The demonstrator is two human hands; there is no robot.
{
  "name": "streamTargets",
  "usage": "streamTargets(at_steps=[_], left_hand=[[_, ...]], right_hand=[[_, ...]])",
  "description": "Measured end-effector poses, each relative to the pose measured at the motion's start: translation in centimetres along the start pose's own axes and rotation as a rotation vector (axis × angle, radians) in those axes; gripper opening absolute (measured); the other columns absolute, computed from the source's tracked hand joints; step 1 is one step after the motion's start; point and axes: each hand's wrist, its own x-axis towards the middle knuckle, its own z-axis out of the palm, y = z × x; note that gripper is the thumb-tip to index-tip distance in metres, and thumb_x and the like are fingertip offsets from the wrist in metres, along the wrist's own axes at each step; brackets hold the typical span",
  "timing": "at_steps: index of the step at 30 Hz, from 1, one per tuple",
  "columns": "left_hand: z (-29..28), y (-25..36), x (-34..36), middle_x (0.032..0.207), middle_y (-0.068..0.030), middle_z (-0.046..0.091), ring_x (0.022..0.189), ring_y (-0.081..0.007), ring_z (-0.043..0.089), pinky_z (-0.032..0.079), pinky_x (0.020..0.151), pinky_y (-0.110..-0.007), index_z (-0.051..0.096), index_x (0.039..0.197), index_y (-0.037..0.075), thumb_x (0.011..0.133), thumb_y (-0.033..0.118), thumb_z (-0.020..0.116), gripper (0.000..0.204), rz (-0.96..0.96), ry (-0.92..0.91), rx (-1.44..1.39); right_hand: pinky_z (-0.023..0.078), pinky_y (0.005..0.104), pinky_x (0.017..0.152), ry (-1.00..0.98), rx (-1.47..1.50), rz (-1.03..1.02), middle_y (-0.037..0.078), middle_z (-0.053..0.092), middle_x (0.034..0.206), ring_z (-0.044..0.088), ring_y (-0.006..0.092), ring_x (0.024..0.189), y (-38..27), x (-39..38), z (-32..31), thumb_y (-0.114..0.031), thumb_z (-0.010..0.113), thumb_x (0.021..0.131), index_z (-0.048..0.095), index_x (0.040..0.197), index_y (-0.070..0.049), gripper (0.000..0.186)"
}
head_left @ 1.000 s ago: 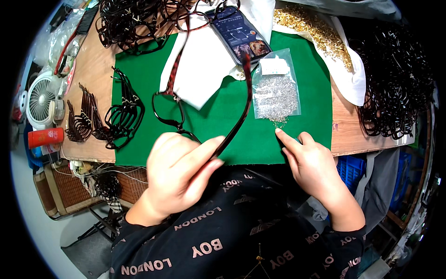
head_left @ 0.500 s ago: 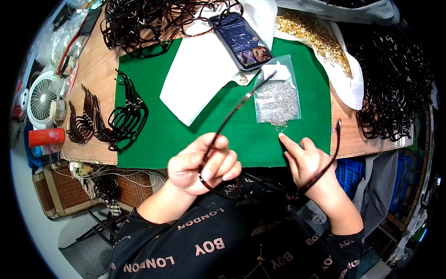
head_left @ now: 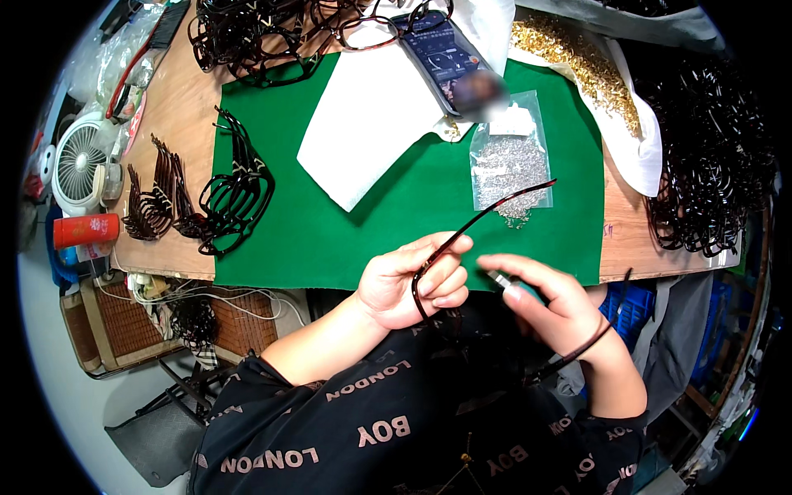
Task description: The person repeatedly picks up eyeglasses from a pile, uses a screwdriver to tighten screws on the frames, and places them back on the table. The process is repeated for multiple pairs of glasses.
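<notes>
Near the front edge of the green mat (head_left: pixel 396 239), my left hand (head_left: pixel 408 280) is closed on a dark tortoiseshell eyeglass frame (head_left: pixel 474 217). One slim temple points up and right, its tip over a clear bag of tiny silver screws (head_left: pixel 509 165). Across my right wrist lies another dark temple; the frame's front is lost against the black shirt. My right hand (head_left: pixel 557 305) pinches a small tool with a silver end (head_left: pixel 500 279), its body mostly hidden by the fingers. Loose screws (head_left: pixel 517 221) spill from the bag's near end.
Eyeglass frames (head_left: pixel 264 41) are heaped at the back, beside a phone (head_left: pixel 437 62) on white cloth (head_left: pixel 346 140). Temples (head_left: pixel 235 190) lie in bunches at left, near a fan (head_left: pixel 80 161) and red cylinder (head_left: pixel 86 231). Gold-coloured small parts (head_left: pixel 577 70) and dark frames (head_left: pixel 701 157) fill the right.
My right index finger has left the loose screws, and that hand, drawn back, now shows the silver-ended tool. My left hand moved right, swinging the temple lower and rightward. The view shifted slightly.
</notes>
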Motion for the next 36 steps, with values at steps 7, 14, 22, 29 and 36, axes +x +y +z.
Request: streamTargets(at_steps=[7,14,22,29,36], left_hand=[[0.0,0.0,-0.4,0.056,-0.0021,0.046,0.057,-0.0115,0.036,0.032,0.061,-0.026,0.051,0.115,-0.001,0.089,0.024,0.046,0.036,-0.034,0.106,0.064],[-0.5,-0.2,-0.7,0.069,-0.0063,0.057,0.059,-0.0102,0.043,0.037,0.066,-0.027,0.049,0.118,-0.002,0.089,0.022,0.047,0.038,-0.034,0.085,0.049],[-0.6,0.1,-0.3,0.117,-0.0211,0.051,0.065,-0.0082,0.052,0.048,0.072,-0.032,0.045,0.121,-0.004,0.091,0.017,0.045,0.036,-0.097,0.052,0.032],[3.9,0.2,-0.2,0.113,-0.0242,0.05,0.079,-0.0251,0.058,0.046,0.065,-0.026,0.025,0.136,0.004,0.083,0.02,0.06,0.066,-0.009,0.031,0.256],[15.8,4.1,-3.1,0.079,-0.0105,0.061,0.066,-0.0245,0.06,0.049,0.059,-0.03,0.059,0.106,-0.001,0.077,0.001,0.058,0.029,0.73,-0.171,2.055]], right_hand=[[0.034,0.0158,0.037,-0.269,0.799,0.479,-0.001,0.05,0.068,0.048,0.0054,0.048,-1.6,1.5,1.3,-0.019,0.045,0.092,0.046,0.122,-0.011,0.031],[0.036,0.0163,0.038,-0.238,0.873,0.547,0.003,0.054,0.081,0.052,0.0072,0.05,-1.6,1.4,1.6,-0.023,0.047,0.091,0.047,0.119,-0.012,0.03],[0.036,0.0181,0.036,-0.16,1.018,0.53,0.007,0.058,0.087,0.054,0.0114,0.051,-1.8,0.9,2.0,-0.022,0.047,0.091,0.044,0.116,-0.004,0.031],[0.035,0.0202,0.036,-0.28,1.062,0.252,0.016,0.056,0.086,0.051,0.0148,0.047,-0.5,0.3,0.4,-0.02,0.047,0.091,0.042,0.116,-0.002,0.031],[0.037,0.0209,0.035,0.045,0.848,0.242,0.014,0.054,0.083,0.049,0.0156,0.044,3.0,1.8,-1.8,-0.021,0.044,0.092,0.043,0.113,0.0,0.03]])
